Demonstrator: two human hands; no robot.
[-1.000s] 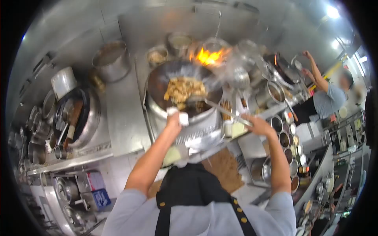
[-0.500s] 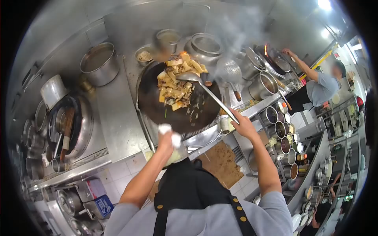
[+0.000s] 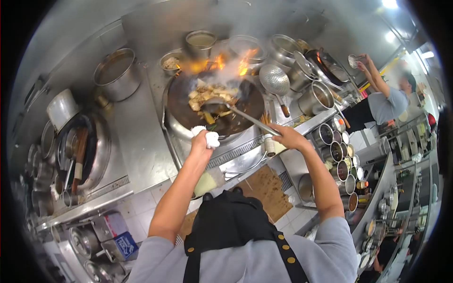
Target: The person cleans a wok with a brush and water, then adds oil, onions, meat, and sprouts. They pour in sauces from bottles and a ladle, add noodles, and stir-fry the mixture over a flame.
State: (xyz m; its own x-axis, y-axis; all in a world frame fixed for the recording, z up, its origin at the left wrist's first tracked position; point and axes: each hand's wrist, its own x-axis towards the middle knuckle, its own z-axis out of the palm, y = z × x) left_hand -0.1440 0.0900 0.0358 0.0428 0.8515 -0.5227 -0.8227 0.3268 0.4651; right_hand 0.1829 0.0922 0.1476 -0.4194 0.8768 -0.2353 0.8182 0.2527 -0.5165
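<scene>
A dark wok (image 3: 252, 101) sits over the burner, with pale, flat pieces of food (image 3: 205, 96) bunched in its middle. My left hand (image 3: 200, 143) is closed around a folded white cloth (image 3: 212, 138) at the wok's near rim; whatever part of the wok lies under the cloth is hidden. My right hand (image 3: 288, 137) grips the long handle of a metal ladle (image 3: 243, 114), whose bowl is down among the food. Flames (image 3: 245, 62) leap up behind the wok's far edge, and steam rises over the food.
A perforated skimmer (image 3: 274, 79) lies right of the wok, near metal pots (image 3: 315, 100). A large pot (image 3: 117, 75) stands on the left counter. Several containers (image 3: 340, 153) line the right side. Another person (image 3: 384, 101) works at the far right wok.
The tossed food has dropped back into the wok, which has come down level. My left hand has risen slightly in view. The ladle bowl has lowered into the food. Flames have grown.
</scene>
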